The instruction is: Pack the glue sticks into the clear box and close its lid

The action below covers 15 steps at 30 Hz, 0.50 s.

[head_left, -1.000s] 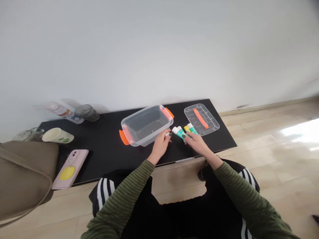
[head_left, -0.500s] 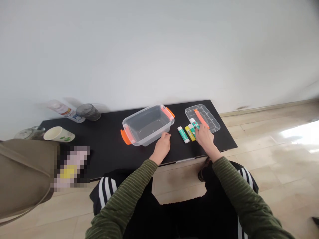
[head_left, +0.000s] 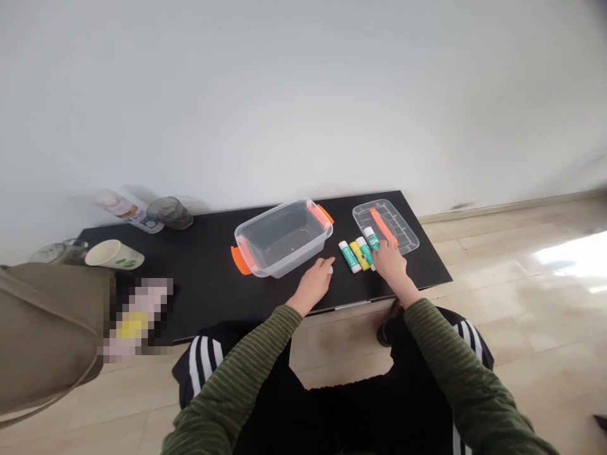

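A clear plastic box (head_left: 282,239) with orange handles stands empty on the low black table (head_left: 203,278). Its clear lid (head_left: 393,222) with an orange strip lies to the right. Between them lie glue sticks side by side: a green one (head_left: 349,256), a yellow one (head_left: 359,255), and two more green ones (head_left: 365,248) (head_left: 372,238). My right hand (head_left: 391,266) rests on the table with its fingertips gripping the lower end of the rightmost stick. My left hand (head_left: 314,285) lies curled beside the box's near right corner, with a small white object (head_left: 331,270) showing at its fingertips.
At the table's left end are a paper cup (head_left: 112,254) on its side, a grey glass (head_left: 171,213), a lying bottle (head_left: 124,210), a glass jar (head_left: 59,252) and a blurred-out flat item (head_left: 137,313). A brown bag (head_left: 42,335) sits at far left. A white wall runs behind the table.
My right hand spread the bunched glue sticks into a row and set the last green one down at the row's right end. My left hand slid a little right and nearer.
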Available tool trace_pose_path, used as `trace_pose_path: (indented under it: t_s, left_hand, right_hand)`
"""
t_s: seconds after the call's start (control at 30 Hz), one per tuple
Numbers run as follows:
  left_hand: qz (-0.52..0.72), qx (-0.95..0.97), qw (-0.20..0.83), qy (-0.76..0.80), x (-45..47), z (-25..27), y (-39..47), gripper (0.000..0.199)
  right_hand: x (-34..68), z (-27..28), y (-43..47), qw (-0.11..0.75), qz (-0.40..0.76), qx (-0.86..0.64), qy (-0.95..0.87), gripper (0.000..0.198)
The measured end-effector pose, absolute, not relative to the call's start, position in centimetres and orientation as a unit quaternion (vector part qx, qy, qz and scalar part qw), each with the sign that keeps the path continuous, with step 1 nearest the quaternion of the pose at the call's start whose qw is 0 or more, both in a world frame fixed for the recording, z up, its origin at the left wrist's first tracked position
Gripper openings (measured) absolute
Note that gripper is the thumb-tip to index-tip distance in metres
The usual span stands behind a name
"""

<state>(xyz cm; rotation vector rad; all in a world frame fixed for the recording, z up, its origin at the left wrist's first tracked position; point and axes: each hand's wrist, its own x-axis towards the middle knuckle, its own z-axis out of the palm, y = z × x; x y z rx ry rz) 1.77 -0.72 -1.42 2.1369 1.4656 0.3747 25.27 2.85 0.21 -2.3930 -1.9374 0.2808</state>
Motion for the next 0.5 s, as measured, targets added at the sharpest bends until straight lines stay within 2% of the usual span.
trace_pose_path:
  t_s: [0.37,0.5]
  left_hand:
    - [0.122,0.789,0.263,0.541,2.0,-1.1,-1.0,0.052]
    - [0.134,0.791,0.268,0.533,2.1,-1.3,-1.1,0.053]
  right_hand:
    - [23.8,0.4,2.5,0.05,0.091,-0.759,-0.642,0.03]
    - [23.4,1.0,2.3,0.079,0.05,-0.73,-0.677,0.034]
